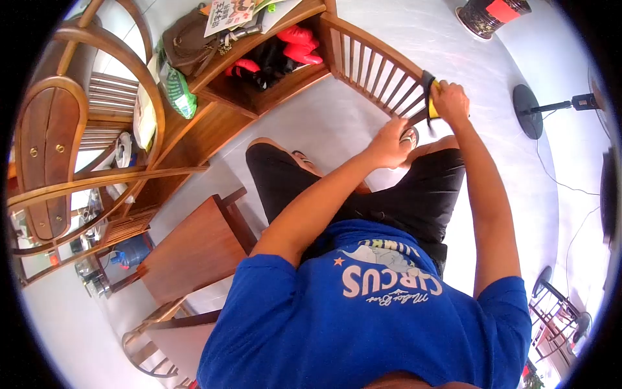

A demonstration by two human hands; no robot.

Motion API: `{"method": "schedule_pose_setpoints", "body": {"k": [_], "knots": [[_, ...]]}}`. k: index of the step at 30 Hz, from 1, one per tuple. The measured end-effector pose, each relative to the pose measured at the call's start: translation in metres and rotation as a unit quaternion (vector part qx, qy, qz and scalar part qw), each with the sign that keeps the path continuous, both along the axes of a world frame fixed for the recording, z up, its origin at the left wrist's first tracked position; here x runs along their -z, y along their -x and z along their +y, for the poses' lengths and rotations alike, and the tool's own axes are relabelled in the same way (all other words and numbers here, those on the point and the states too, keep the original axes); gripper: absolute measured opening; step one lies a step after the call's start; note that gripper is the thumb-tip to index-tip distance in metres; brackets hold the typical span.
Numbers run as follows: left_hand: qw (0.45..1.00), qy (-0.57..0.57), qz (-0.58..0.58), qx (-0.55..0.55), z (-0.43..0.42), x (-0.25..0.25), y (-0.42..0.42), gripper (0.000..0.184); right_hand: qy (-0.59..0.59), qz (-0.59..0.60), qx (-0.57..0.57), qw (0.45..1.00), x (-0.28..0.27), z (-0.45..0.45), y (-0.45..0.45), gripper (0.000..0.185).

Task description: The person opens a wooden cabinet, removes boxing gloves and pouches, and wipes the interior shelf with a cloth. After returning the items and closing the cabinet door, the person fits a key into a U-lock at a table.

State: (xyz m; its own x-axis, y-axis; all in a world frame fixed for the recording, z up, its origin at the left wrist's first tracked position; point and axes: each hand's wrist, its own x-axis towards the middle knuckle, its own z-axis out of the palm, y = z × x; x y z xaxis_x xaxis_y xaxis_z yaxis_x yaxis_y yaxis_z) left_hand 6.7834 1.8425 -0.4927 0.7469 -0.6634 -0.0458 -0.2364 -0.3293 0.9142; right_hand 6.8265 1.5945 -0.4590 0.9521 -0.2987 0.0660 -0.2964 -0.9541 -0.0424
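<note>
My right hand (451, 102) is closed around a yellow-and-black tool (433, 107); its exact kind is hard to make out. The tool's black part lies against the near end of a slatted wooden rail (372, 53). Lower and to the left, my left hand (392, 144) is closed beside the bottom corner of that rail, thumb uppermost. Whatever its fingers hold is hidden. Below both hands are my knees in black shorts (421, 188) and a sandalled foot (409, 137).
A wooden cabinet (285, 97) joins the rail, with red and black items inside and a brown bag (189, 42) on top. A wooden stool (194, 249) stands at left. At right are a black fan base (528, 111), trailing cords and a dark pot (483, 19).
</note>
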Motion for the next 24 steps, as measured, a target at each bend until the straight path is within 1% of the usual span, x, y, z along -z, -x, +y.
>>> {"method": "schedule_pose_setpoints", "body": {"k": [1, 2, 3, 4, 5, 6, 7, 8, 10, 11, 13, 14, 15, 16, 17, 18, 19, 20, 22, 23, 24], "knots": [[0.997, 0.0, -0.065, -0.04, 0.015, -0.005, 0.0, 0.06, 0.007, -0.004, 0.001, 1.0, -0.002, -0.007, -0.005, 0.048], [0.996, 0.022, -0.037, -0.083, 0.034, -0.009, -0.004, 0.058, 0.013, -0.008, 0.0, 1.0, -0.002, -0.013, -0.009, 0.048], [0.991, 0.046, -0.011, -0.124, 0.058, -0.027, -0.009, 0.055, 0.032, -0.007, 0.006, 0.999, -0.006, -0.014, -0.012, 0.048], [0.981, -0.002, 0.017, -0.193, 0.086, -0.037, -0.013, 0.053, 0.034, -0.004, 0.021, 0.999, -0.008, -0.017, -0.014, 0.048], [0.969, -0.031, -0.029, -0.243, 0.118, -0.034, -0.018, 0.049, 0.037, -0.001, 0.036, 0.999, -0.008, -0.022, -0.019, 0.048], [0.942, -0.086, -0.09, -0.313, 0.156, -0.028, -0.023, 0.045, 0.041, 0.002, 0.05, 0.998, -0.011, -0.027, -0.023, 0.049], [0.908, -0.155, -0.033, -0.387, 0.178, -0.064, -0.017, 0.041, 0.036, 0.012, 0.071, 0.997, -0.015, -0.03, -0.026, 0.049], [0.875, -0.166, -0.095, -0.444, 0.219, -0.04, -0.018, 0.039, -0.001, -0.001, 0.102, 0.995, -0.018, -0.035, -0.028, 0.05], [0.794, -0.159, -0.164, -0.564, 0.287, -0.006, 0.0, 0.043, -0.072, -0.023, 0.163, 0.984, -0.02, -0.052, -0.031, 0.051], [0.758, -0.206, -0.154, -0.6, 0.307, -0.004, 0.018, 0.045, -0.137, -0.054, 0.192, 0.97, -0.012, -0.069, -0.034, 0.054], [0.732, -0.267, -0.13, -0.613, 0.333, 0.016, 0.06, 0.046, -0.198, -0.163, 0.198, 0.946, 0.009, -0.096, -0.025, 0.055], [0.754, -0.324, -0.113, -0.56, 0.346, 0.036, 0.085, 0.046, -0.228, -0.217, 0.199, 0.928, 0.014, -0.102, -0.023, 0.056], [0.768, -0.359, -0.088, -0.523, 0.347, 0.049, 0.109, 0.045, -0.379, -0.314, 0.238, 0.838, 0.011, -0.091, -0.019, 0.053], [0.781, -0.391, -0.064, -0.482, 0.347, 0.063, 0.132, 0.045, -0.548, -0.388, 0.174, 0.72, -0.01, -0.058, -0.011, 0.049], [0.792, -0.405, -0.033, -0.455, 0.339, 0.071, 0.154, 0.044, -0.529, -0.362, 0.146, 0.753, -0.006, -0.048, -0.007, 0.048], [0.795, -0.461, -0.056, -0.391, 0.343, 0.09, 0.179, 0.038, -0.508, -0.334, 0.117, 0.785, -0.003, -0.041, -0.005, 0.048], [0.792, -0.511, -0.076, -0.325, 0.344, 0.117, 0.198, 0.033, -0.562, -0.324, 0.131, 0.75, -0.006, -0.018, -0.006, 0.048], [0.755, -0.566, -0.06, -0.326, 0.353, 0.143, 0.203, 0.03, -0.585, -0.294, 0.109, 0.748, 0.008, -0.011, -0.014, 0.047], [0.742, -0.577, -0.024, -0.342, 0.332, 0.123, 0.206, 0.026, -0.644, -0.204, 0.055, 0.735, 0.047, -0.006, -0.033, 0.046], [0.738, -0.576, -0.011, -0.353, 0.318, 0.108, 0.203, 0.024, -0.684, -0.154, 0.033, 0.712, 0.066, -0.003, -0.042, 0.047], [0.737, -0.572, -0.006, -0.361, 0.309, 0.095, 0.197, 0.022, -0.785, -0.109, 0.053, 0.607, 0.089, 0.002, -0.058, 0.046]]}}
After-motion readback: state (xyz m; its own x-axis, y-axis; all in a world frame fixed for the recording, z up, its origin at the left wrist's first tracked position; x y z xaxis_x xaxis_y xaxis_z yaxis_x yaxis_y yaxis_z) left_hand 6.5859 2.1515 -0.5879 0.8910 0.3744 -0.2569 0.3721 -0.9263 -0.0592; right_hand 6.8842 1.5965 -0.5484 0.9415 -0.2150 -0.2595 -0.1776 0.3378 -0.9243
